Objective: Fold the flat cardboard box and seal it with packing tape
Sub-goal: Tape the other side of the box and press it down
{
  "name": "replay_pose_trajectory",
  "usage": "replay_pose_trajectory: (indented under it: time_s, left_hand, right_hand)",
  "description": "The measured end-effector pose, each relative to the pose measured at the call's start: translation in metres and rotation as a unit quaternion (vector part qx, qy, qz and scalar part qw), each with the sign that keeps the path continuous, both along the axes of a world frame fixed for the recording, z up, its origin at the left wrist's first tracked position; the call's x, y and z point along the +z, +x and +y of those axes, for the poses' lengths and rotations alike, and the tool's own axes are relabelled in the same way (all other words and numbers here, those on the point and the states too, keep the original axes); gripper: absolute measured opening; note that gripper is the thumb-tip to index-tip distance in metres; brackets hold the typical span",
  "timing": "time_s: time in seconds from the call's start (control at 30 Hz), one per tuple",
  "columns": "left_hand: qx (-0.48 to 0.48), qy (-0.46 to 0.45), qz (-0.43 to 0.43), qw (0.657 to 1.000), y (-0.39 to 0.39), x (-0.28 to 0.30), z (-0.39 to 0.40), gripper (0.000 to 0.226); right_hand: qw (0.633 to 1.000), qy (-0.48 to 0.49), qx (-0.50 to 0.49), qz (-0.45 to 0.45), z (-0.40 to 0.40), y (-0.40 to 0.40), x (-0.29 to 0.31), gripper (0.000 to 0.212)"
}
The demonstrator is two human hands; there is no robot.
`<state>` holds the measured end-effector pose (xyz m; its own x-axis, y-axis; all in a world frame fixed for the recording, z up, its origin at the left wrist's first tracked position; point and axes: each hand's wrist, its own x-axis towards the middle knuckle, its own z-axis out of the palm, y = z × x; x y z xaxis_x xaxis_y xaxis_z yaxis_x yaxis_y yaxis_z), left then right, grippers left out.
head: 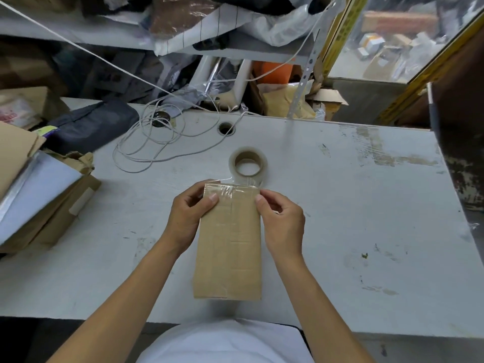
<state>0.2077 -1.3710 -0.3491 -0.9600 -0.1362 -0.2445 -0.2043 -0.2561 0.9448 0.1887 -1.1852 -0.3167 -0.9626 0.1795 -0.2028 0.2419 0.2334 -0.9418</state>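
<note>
Taking the cardboard box [230, 242] as my mark, I start far to its left, where a stack of flat cardboard and plastic-wrapped sheets [39, 195] sits at the left end of the white table [340, 205]. Behind that stack, further from me, lies a dark folded cloth [91, 124]. A loose coil of white cord [157, 137] sprawls on the table up and left of the box, running towards a round cable hole [226, 128] in the tabletop.

My left hand [188, 213] is at the box's far left corner. Its fingers are curled round the edge, and the thumb presses down on top, on the clear tape there, so this hand holds the box.

The box itself lies flat on the table right in front of me, long side running away from me, its near end close to the table's front edge. A strip of clear tape [227, 191] wrinkles across its far end and runs on to the tape roll [248, 165], which lies flat on the table just beyond the box's far edge.

My right hand [281, 218] is at the box's far right corner, fingers bent narrow, thumb tip on the top edge, pinching box and tape there.

Right of the box the table carries scuffs and tape residue [379, 153].
</note>
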Motion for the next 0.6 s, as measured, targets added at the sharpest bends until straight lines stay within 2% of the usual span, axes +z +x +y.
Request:
replay_pose_trajectory:
  time_s: [0.23,0.43,0.53,0.6]
  left_hand:
    - [-0.014,0.001,-0.005,1.000,-0.001,0.000,-0.003,0.032]
    - [-0.016,-0.016,-0.004,1.000,0.006,0.000,0.002,0.030]
    - [-0.014,-0.017,-0.008,1.000,0.012,-0.002,0.005,0.033]
    - [-0.012,-0.011,-0.010,1.000,0.012,-0.002,0.006,0.033]
  right_hand:
    - [0.998,0.009,0.064,-0.019,0.000,-0.011,0.000,0.022]
    - [0.993,-0.019,0.114,-0.024,0.010,-0.012,-0.003,0.024]
    - [0.994,-0.057,0.090,-0.020,0.014,-0.005,-0.006,0.034]
    - [0.994,-0.080,0.076,-0.014,0.013,0.000,-0.008,0.032]
